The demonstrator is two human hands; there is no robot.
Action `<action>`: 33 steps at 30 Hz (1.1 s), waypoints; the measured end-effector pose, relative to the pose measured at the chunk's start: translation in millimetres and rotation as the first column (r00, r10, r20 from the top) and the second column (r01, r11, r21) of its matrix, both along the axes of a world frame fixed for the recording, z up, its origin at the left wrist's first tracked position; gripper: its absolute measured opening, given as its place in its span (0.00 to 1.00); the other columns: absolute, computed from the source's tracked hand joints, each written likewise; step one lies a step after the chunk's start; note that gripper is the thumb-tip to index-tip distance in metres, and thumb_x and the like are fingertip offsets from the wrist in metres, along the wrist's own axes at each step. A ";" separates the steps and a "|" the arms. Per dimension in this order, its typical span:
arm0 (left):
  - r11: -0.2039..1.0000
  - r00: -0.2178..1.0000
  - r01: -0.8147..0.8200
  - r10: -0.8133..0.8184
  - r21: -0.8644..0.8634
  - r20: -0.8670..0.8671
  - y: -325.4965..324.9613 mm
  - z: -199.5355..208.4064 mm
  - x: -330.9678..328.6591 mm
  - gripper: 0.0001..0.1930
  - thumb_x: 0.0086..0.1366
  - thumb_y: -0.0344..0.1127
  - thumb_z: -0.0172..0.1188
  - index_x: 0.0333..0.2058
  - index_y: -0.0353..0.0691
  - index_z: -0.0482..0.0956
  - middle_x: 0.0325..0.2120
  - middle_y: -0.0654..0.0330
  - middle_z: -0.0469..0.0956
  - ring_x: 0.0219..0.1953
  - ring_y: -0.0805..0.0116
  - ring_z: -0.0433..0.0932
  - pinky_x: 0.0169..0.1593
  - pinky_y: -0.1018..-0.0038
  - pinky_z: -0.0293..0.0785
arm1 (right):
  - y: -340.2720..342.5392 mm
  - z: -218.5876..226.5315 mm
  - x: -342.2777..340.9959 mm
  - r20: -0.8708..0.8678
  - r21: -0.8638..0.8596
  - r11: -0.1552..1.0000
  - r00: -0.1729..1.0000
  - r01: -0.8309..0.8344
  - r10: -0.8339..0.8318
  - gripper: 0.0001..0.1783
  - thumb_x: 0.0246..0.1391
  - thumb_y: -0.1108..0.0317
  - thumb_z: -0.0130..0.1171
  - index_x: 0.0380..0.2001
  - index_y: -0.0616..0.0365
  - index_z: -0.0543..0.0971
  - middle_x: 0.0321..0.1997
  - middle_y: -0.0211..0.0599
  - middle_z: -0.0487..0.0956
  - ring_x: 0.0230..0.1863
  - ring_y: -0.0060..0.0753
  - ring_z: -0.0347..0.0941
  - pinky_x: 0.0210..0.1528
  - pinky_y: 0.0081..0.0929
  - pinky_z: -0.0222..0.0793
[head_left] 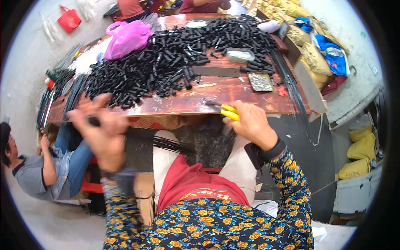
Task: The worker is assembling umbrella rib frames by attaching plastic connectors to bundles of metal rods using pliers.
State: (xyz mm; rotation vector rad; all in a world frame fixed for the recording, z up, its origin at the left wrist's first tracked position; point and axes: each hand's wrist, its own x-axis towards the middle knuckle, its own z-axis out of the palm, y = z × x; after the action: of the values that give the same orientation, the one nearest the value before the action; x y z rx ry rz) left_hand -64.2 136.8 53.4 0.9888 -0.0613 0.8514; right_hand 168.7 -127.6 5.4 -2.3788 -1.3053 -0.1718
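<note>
My right hand (250, 121) is closed around the yellow handles of a pair of pliers (229, 112). Their dark jaws point left, over the table's front edge. My left hand (102, 139) is raised at the left front of the table and smeared by motion. Between its thumb and fingers shows a small black part (93, 121), too blurred to make out fully. A large heap of short black tubular parts (166, 62) covers the table (200, 93) ahead of both hands. Thin black rods (171, 144) lie across my left thigh.
A pink plastic bag (127, 39) rests on the heap. At the right are a clear tub (240, 55), a shallow tin of small pieces (260, 81) and long black rods (289, 79). A person (37, 171) sits at my left. Yellow sacks (314, 58) are stacked beyond the table's right side.
</note>
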 end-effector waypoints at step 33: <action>0.885 -0.180 -0.288 0.324 0.365 -0.929 39.9 -359.9 -231.4 0.40 0.63 0.70 0.38 0.31 0.34 0.83 0.17 0.47 0.77 0.26 0.53 0.79 0.40 0.62 0.71 | -79.4 -52.8 18.8 -0.195 -0.043 0.986 0.967 0.158 -0.164 0.15 0.57 0.71 0.58 0.47 0.64 0.76 0.37 0.39 0.78 0.34 0.28 0.74 0.39 0.25 0.71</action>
State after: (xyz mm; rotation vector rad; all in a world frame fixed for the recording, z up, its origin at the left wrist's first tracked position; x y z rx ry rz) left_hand -295.6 176.7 -306.5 1.4980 1.6640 0.2677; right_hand 187.5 -207.0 -47.4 -2.4528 -1.0303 0.0360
